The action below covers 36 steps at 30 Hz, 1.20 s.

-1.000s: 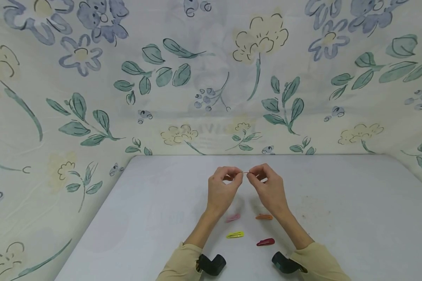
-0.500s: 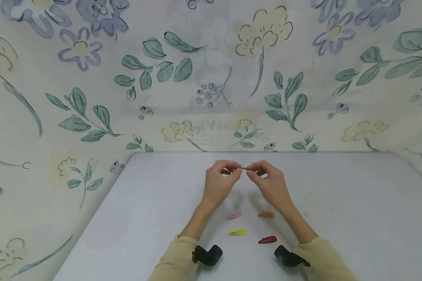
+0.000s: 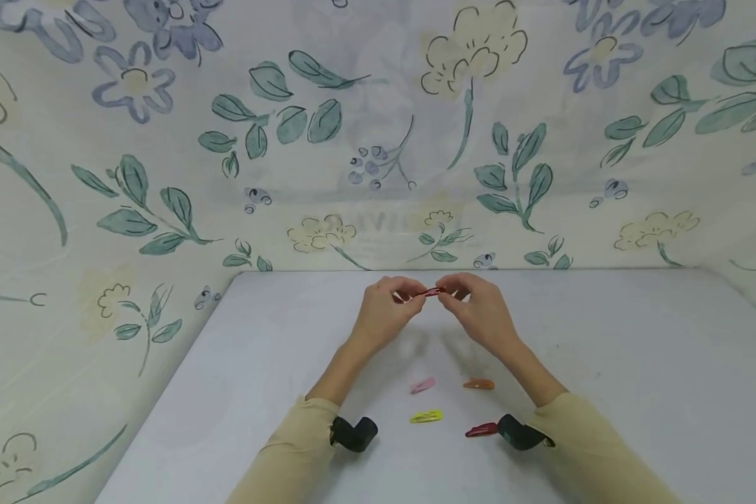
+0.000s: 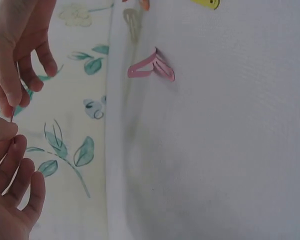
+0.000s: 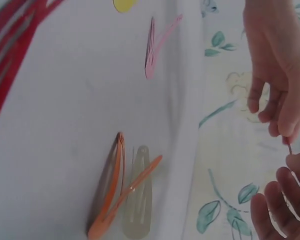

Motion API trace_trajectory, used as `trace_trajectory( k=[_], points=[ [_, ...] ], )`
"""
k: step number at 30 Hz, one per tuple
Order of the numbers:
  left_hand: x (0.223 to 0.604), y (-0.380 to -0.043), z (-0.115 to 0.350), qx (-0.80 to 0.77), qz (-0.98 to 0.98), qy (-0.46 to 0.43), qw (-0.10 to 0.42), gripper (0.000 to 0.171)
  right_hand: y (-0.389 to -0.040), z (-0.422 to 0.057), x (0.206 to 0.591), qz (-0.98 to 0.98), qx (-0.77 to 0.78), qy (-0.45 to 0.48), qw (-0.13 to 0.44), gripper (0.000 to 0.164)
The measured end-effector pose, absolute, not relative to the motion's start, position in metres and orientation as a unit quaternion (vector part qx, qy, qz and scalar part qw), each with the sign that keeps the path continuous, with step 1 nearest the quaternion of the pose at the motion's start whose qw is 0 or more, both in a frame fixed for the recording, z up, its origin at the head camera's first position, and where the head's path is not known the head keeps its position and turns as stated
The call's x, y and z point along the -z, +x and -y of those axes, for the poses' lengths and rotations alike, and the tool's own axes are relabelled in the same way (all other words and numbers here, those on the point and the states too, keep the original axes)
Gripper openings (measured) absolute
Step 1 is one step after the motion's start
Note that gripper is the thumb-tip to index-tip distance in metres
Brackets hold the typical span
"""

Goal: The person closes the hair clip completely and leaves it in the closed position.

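Observation:
Between my two hands, above the far part of the table, is a dark red snap hair clip (image 3: 432,291). My left hand (image 3: 381,315) pinches one end of it with thumb and fingertips. The other end is pinched by my right hand (image 3: 481,315). In both wrist views only a thin edge of the clip shows between the fingertips. Below the hands lie a pink hair clip (image 3: 423,385), an orange hair clip (image 3: 479,384), a yellow hair clip (image 3: 425,416) and another dark red hair clip (image 3: 481,430). The pink and orange clips are bent open.
A pale clip-like shape (image 5: 138,200) shows beside the orange clip in the right wrist view. The white table (image 3: 636,378) meets a flowered cloth (image 3: 378,140) at its back and sides. Black wrist cameras (image 3: 355,434) sit at both cuffs.
Both hands have moved slightly farther away and up with the dark red clip. The clip has turned from edge-on, so its face shows more. The clips on the table stay put.

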<state>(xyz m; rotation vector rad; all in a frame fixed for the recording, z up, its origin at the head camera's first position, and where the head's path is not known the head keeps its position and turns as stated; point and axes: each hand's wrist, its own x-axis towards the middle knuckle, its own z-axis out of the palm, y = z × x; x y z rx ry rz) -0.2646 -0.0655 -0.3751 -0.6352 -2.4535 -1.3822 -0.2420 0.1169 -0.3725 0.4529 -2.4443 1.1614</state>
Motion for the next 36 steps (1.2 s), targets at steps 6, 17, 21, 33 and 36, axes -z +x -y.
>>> trace_trajectory(
  k=[6, 17, 21, 33, 36],
  points=[
    [0.376, -0.270, 0.070, 0.443, 0.864, -0.215, 0.102, 0.009, -0.250, -0.115, 0.373, 0.907, -0.366, 0.147, 0.149, 0.024],
    [0.389, -0.280, 0.075, 0.399, 0.896, -0.190, 0.040, 0.009, -0.262, -0.109, 0.382, 0.946, -0.291, 0.137, 0.047, 0.020],
    [0.393, -0.283, 0.074, 0.382, 0.904, -0.190, 0.020, 0.010, -0.265, -0.109, 0.389, 0.948, -0.287, 0.136, 0.031, 0.019],
    [0.405, -0.281, 0.076, 0.313, 0.930, -0.191, -0.011, 0.009, -0.266, -0.099, 0.404, 0.958, -0.260, 0.121, -0.012, 0.015],
    [0.405, -0.279, 0.076, 0.307, 0.932, -0.192, -0.013, 0.007, -0.265, -0.097, 0.404, 0.963, -0.236, 0.129, -0.013, 0.015]
  ],
)
